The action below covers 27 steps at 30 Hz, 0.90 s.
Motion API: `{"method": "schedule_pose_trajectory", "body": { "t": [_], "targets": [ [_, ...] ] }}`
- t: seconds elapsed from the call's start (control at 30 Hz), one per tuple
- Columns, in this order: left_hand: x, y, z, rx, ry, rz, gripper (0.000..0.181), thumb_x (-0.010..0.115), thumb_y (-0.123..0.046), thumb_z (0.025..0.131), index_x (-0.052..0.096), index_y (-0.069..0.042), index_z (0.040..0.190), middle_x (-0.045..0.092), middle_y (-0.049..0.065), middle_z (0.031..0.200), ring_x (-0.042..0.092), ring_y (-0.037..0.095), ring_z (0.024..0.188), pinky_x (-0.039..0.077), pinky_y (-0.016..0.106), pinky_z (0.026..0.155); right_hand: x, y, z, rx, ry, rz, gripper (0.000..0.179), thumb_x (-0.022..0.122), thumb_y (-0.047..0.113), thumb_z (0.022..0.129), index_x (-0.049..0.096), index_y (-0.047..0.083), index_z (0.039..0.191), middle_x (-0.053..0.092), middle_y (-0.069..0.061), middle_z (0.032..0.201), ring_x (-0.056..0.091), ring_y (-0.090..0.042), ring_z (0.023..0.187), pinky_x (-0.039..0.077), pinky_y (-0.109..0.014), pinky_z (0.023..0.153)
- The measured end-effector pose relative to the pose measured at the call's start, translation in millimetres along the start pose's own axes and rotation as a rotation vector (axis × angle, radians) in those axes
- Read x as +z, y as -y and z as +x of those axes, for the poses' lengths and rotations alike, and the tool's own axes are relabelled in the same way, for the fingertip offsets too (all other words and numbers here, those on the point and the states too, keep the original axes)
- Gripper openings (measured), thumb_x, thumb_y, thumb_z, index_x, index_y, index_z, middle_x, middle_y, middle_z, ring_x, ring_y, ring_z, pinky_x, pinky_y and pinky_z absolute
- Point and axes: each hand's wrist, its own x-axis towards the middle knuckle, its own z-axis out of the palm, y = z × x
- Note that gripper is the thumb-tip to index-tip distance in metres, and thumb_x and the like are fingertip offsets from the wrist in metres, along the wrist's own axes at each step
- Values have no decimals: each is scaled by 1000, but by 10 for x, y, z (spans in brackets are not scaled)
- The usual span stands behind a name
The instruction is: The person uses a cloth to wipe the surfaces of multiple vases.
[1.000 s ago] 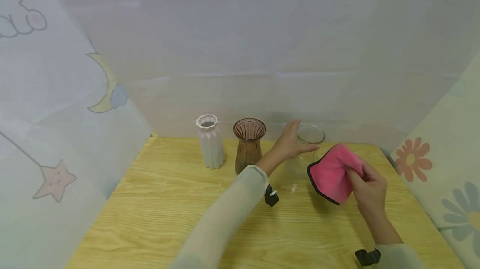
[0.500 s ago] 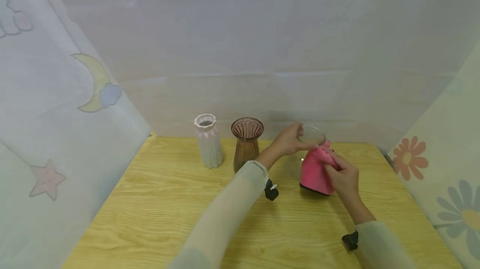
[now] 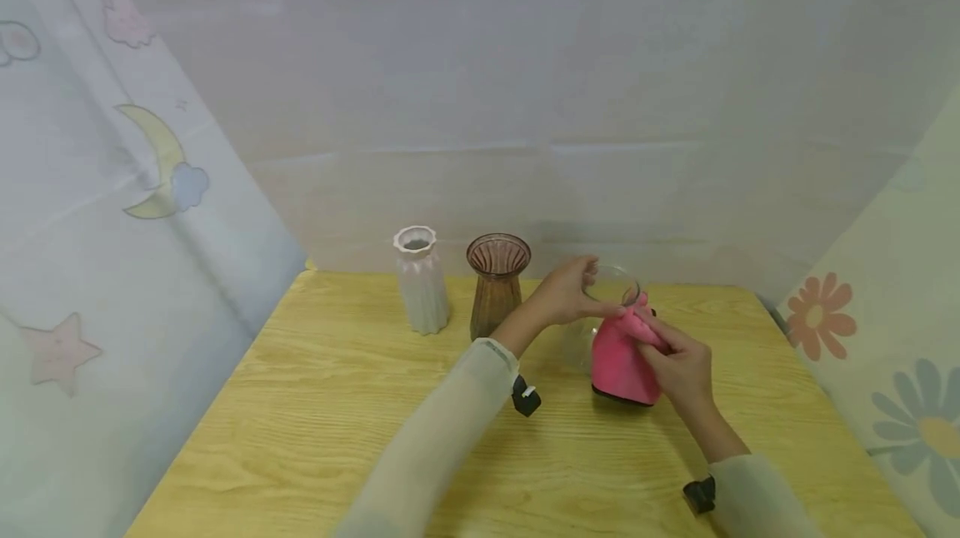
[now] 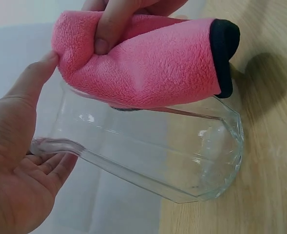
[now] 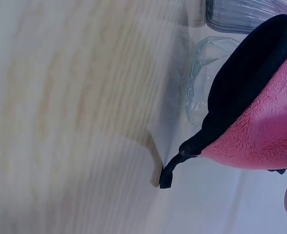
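A clear glass vase (image 4: 143, 151) stands on the wooden table, its rim toward my left hand (image 3: 562, 296). In the left wrist view, the fingers of that hand curl round the far side of the rim, and the thumb touches a pink cloth (image 4: 153, 63) at the mouth. My right hand (image 3: 682, 367) pinches this fluffy, black-edged cloth with the thumb on top. Folded over the rim, the cloth hangs down the vase's right side and hides part of the glass. Its black edging (image 5: 250, 68) and a small loop show in the right wrist view.
Left of the clear vase stands a brown ribbed glass vase (image 3: 497, 292), close to my left wrist. Farther left is a white fluted vase (image 3: 423, 288). The table (image 3: 315, 405) backs onto a pale sheet (image 3: 420, 105), with patterned sheets at both sides.
My right hand has brought the pink cloth leftward from beside the vase onto its rim. The left hand keeps hold of the vase, whose rim has shifted slightly toward me.
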Motion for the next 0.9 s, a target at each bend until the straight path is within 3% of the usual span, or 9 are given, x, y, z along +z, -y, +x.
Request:
{"method": "schedule_pose_trajectory", "body": {
  "t": [0.13, 0.3, 0.37, 0.53, 0.67, 0.7, 0.8, 0.83, 0.9],
  "targets": [
    [-27, 10, -151, -3, -16, -8, 108, 87, -53, 74, 33, -15, 158, 54, 6, 149, 53, 17, 134, 51, 35, 102, 38, 20, -53, -76, 15, 11, 39, 78, -12, 80, 76, 2, 116, 70, 22, 108, 60, 17, 95, 48, -3, 78],
    [-20, 18, -362, -9, -73, 24, 107, 86, -60, 71, 36, -16, 156, 55, 1, 147, 56, 16, 130, 53, 34, 99, 90, 35, -150, -180, 32, 45, 45, 74, -23, 76, 73, -4, 117, 72, -15, 121, 59, 12, 112, 47, -5, 88],
    [-20, 29, -445, -11, -98, 38, 106, 85, -63, 70, 39, -17, 154, 56, -1, 145, 58, 15, 128, 54, 34, 97, 115, 54, -193, -189, 38, 75, 46, 72, -27, 75, 72, -7, 116, 71, -13, 123, 60, 11, 112, 48, -6, 88],
    [-40, 70, -641, -9, -147, 42, 101, 85, -65, 68, 47, -17, 148, 59, -2, 140, 60, 14, 122, 56, 33, 90, 176, 112, -288, -199, 32, 118, 47, 70, -28, 74, 75, -3, 114, 70, 15, 118, 63, 13, 93, 49, -4, 74],
    [-87, 119, -807, -18, -176, 47, 101, 85, -66, 67, 47, -18, 148, 60, -4, 139, 60, 14, 122, 56, 35, 92, 261, 132, -337, -326, 48, 165, 52, 68, -31, 70, 75, -3, 114, 73, 2, 118, 62, 10, 86, 44, -5, 63],
    [-100, 133, -849, -19, -181, 52, 102, 85, -66, 67, 47, -18, 148, 61, -4, 138, 60, 14, 122, 56, 36, 93, 287, 140, -352, -371, 50, 177, 49, 69, -30, 71, 75, -5, 113, 73, -2, 118, 61, 9, 84, 43, -6, 62],
    [-150, 180, -972, -26, -187, 52, 106, 85, -66, 68, 44, -18, 152, 60, -5, 141, 59, 12, 124, 54, 38, 98, 372, 168, -391, -502, 53, 203, 23, 71, -10, 87, 73, -11, 111, 72, -17, 117, 64, 6, 98, 44, -4, 66],
    [-170, 193, -1014, -26, -188, 51, 106, 85, -66, 68, 43, -18, 153, 59, -6, 141, 59, 12, 125, 53, 38, 100, 401, 190, -402, -540, 50, 201, 21, 70, 0, 93, 73, -11, 110, 71, -20, 116, 65, 4, 105, 45, -3, 70],
    [-211, 220, -1092, -20, -191, 65, 107, 85, -66, 69, 42, -17, 153, 60, -4, 141, 58, 13, 125, 52, 40, 101, 457, 227, -416, -628, 33, 175, 33, 69, 19, 98, 73, -13, 107, 71, -24, 114, 65, -2, 112, 48, -4, 77]
  ]
}}
